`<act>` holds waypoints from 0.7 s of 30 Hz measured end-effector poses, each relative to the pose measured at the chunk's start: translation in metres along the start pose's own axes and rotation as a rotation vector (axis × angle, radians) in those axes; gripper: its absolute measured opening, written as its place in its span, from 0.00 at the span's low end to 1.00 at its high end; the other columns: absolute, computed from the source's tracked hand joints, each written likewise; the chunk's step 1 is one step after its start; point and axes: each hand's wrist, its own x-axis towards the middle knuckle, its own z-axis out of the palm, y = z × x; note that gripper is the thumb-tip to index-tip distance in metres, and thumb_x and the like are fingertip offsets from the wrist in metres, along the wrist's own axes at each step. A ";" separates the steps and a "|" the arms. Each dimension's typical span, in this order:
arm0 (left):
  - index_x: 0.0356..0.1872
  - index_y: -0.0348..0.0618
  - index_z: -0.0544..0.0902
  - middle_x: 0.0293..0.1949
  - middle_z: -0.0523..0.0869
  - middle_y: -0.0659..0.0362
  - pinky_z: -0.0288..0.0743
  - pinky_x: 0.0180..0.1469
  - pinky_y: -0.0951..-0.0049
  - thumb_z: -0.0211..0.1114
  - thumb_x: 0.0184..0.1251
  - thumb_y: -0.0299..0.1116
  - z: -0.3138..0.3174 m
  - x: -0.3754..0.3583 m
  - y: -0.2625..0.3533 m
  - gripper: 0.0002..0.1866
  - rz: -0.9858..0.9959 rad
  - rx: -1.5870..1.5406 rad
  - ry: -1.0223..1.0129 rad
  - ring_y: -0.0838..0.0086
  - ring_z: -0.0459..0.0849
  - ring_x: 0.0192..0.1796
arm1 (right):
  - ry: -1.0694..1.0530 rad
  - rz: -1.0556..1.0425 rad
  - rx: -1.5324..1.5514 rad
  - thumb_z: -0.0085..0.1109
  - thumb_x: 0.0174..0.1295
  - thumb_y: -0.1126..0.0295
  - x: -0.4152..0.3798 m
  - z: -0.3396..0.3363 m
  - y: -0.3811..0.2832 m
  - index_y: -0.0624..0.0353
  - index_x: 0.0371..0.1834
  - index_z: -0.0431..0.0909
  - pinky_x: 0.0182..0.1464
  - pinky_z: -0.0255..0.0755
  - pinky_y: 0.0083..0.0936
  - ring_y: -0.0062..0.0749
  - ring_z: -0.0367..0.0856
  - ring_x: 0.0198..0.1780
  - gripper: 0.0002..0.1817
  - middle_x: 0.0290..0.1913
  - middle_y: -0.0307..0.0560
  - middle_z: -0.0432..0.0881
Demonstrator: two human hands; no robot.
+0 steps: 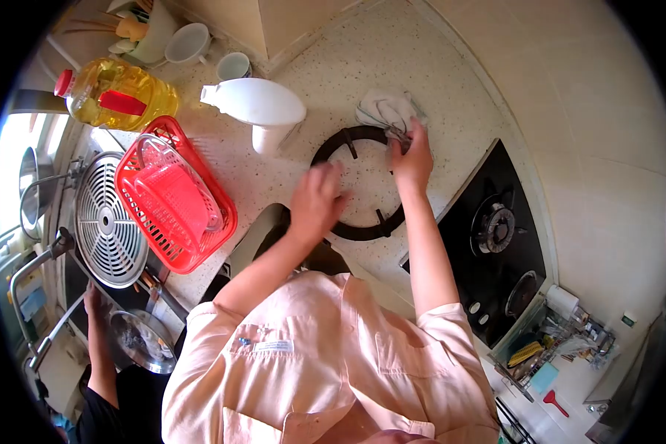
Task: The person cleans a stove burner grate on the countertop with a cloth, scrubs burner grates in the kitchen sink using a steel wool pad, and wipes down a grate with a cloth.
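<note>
A round black pan support with short inward prongs lies on the speckled countertop. My right hand is closed on a crumpled white-grey cloth at the ring's upper right edge. Over the ring's left side, my left hand is smeared by motion; its fingers are loosely bent, the thumb stands apart, and nothing shows in it. A white spray bottle is on the counter to the upper left of the ring.
A red plastic basket and an oil bottle stand left, near cups. A black gas hob is on the right. At lower left, another person's arm reaches towards the sink area beside a pan.
</note>
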 end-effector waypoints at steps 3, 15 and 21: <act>0.47 0.39 0.77 0.43 0.76 0.50 0.72 0.44 0.61 0.69 0.48 0.33 0.010 0.030 -0.019 0.23 -0.094 0.094 0.123 0.54 0.75 0.43 | -0.060 0.008 0.061 0.58 0.54 0.71 0.015 0.009 0.020 0.63 0.51 0.74 0.45 0.72 0.35 0.47 0.78 0.44 0.20 0.42 0.56 0.78; 0.38 0.39 0.78 0.35 0.75 0.51 0.74 0.37 0.60 0.68 0.45 0.28 0.042 0.028 -0.034 0.16 -0.216 -0.108 0.042 0.54 0.76 0.39 | 0.377 -0.192 -0.154 0.52 0.50 0.80 0.142 -0.032 0.045 0.61 0.37 0.80 0.44 0.71 0.34 0.45 0.77 0.40 0.11 0.39 0.52 0.76; 0.38 0.39 0.80 0.35 0.77 0.52 0.74 0.38 0.62 0.68 0.45 0.29 0.042 0.021 -0.033 0.16 -0.222 -0.135 0.072 0.55 0.77 0.40 | 0.625 -0.195 -0.213 0.53 0.53 0.77 0.197 -0.081 0.080 0.58 0.33 0.83 0.38 0.72 0.34 0.42 0.79 0.34 0.08 0.33 0.53 0.78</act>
